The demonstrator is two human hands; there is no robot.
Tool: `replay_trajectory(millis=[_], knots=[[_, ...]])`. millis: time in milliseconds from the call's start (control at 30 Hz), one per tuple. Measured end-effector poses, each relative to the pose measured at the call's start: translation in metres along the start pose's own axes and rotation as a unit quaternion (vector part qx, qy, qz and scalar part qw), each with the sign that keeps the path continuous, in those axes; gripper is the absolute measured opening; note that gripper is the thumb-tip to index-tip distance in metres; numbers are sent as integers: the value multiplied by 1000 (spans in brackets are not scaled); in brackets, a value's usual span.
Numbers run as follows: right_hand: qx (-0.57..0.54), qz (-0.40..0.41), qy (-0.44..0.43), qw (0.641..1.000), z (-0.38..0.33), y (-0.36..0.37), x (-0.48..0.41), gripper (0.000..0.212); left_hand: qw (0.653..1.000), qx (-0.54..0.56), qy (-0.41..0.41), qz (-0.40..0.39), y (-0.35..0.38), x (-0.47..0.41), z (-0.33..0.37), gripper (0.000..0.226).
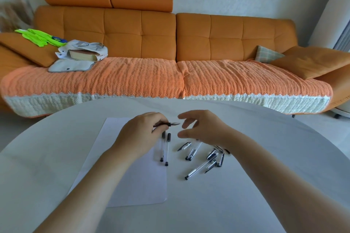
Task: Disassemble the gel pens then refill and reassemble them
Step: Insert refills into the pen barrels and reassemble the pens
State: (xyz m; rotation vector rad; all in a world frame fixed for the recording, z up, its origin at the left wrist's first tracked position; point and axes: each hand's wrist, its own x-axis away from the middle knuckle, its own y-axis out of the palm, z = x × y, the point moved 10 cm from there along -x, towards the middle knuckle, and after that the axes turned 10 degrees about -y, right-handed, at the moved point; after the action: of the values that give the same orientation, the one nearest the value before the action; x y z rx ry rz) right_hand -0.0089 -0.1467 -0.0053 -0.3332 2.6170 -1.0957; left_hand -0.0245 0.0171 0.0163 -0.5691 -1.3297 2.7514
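One slender dark pen piece (170, 124) with a metal point is pinched in the left hand (141, 134) and held clear above the surface (246, 195). Its long axis runs roughly left to right, with the point toward the right hand (200, 128). The right hand grasps nothing: its fingers are spread and loosely curved, and the point sits just short of the gap between thumb and fingers. The right hand is therefore nearer the free end. Whether the piece is a bare refill or carries its tip section cannot be told. Two clear pens (164, 149) lie side by side on the paper sheet (132, 185) below the left hand. Further loose pens and parts (206, 157) lie scattered by the right wrist. The coming move likely calls for the right hand to close on the point end, in line with the axis.
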Motion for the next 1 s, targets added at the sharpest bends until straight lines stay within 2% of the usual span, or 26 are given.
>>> replay_trajectory(millis=[100, 167, 233, 467, 600, 733, 800, 867, 1000], knots=[[125, -30, 27, 991, 15, 6, 1, 24, 997, -26, -55, -54, 12, -1, -22, 11], [233, -68, 8, 970, 16, 16, 3, 24, 994, -22, -74, -83, 19, 1, -31, 16], [278, -93, -19, 956, 12, 25, 4, 23, 992, -19, -79, -100, 23, 2, -35, 18], [278, -84, -42, 956, 13, 31, -2, 17, 990, -19, -75, -120, 28, 4, -37, 14], [273, -77, -42, 958, 14, 32, -2, 17, 991, -80, -70, -81, 23, 2, -34, 7], [282, -82, -42, 955, 14, 31, -2, 23, 986, -52, -138, -73, 24, -1, -44, 9], [257, -75, -40, 963, 9, 28, -3, 27, 982, -1, -171, -77, 28, -4, -47, 13], [162, -63, -28, 984, 3, 27, -6, 27, 974, 93, -194, -68, 27, -7, -45, 13], [-33, -40, -3, 999, -12, 36, -12, 17, 910, 321, -256, -58, 27, -12, -42, 12]])
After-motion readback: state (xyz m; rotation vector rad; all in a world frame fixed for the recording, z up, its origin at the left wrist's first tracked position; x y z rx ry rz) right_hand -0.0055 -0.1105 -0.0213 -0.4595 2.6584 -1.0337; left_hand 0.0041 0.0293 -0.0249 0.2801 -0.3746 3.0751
